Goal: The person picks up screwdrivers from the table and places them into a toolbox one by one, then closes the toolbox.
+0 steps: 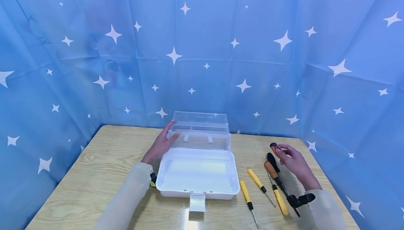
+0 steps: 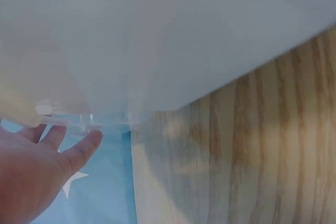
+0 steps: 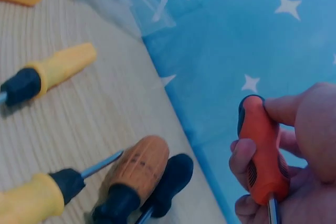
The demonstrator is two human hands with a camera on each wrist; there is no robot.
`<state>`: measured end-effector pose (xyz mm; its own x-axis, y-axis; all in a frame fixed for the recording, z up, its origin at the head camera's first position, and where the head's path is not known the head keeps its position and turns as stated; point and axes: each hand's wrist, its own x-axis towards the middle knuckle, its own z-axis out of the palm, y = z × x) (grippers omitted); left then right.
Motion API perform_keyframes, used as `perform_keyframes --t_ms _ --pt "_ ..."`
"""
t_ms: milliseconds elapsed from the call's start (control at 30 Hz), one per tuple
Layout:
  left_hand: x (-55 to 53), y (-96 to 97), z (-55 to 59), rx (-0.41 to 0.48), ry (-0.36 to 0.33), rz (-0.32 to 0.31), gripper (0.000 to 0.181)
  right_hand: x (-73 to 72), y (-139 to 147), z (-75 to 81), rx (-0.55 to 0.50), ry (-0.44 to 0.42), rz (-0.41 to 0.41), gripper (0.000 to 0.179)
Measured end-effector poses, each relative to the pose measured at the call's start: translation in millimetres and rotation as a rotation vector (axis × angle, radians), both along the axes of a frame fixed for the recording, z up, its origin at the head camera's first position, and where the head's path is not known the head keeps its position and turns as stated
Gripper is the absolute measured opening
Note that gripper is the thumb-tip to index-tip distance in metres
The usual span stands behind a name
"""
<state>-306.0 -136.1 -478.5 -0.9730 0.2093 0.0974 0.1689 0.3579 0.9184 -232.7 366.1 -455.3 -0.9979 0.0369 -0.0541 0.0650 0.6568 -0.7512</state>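
My right hand (image 1: 293, 161) grips a screwdriver with a red-and-black handle (image 3: 263, 150); only the start of its metal shaft shows below the handle. My left hand (image 1: 161, 146) touches the left edge of the clear lid (image 1: 199, 140), its thumb and fingers spread and fairly straight. That lid stands raised at the back of a white toolbox (image 1: 159, 184). Beneath my right hand lie a brown-handled screwdriver (image 1: 270, 169) and a black-handled screwdriver (image 1: 272, 160). A yellow-handled screwdriver (image 1: 280, 202) lies beside them, its tip pointing away from me.
Two more yellow-handled screwdrivers, one farther back (image 1: 255, 177) and one nearer (image 1: 245, 191), lie right of the toolbox. Its white latch (image 1: 197, 202) hangs down in front. A blue star-patterned curtain (image 1: 202, 30) surrounds the wooden table (image 1: 116, 149).
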Motion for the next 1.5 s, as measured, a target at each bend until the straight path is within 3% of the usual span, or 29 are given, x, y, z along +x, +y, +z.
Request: perform_keyframes --t_ms 300,567,1133,1500 --pt "0.4 3.6 0.4 -0.017 -0.033 0.032 0.073 -2.4 -10.0 11.0 -0.001 0.022 0.045 0.058" --pt "-1.5 5.6 -0.9 -0.072 -0.002 0.041 0.075 -6.1 -19.9 23.6 0.026 0.048 0.065 0.057" --pt "-2.5 7.0 -4.3 -0.049 -0.004 0.056 0.074 -4.5 -51.5 53.4 0.02 0.121 0.145 0.054" --pt "-0.5 6.2 -4.0 -0.029 0.005 0.046 0.075 -1.3 -72.3 62.9 -0.046 0.12 0.21 0.046"
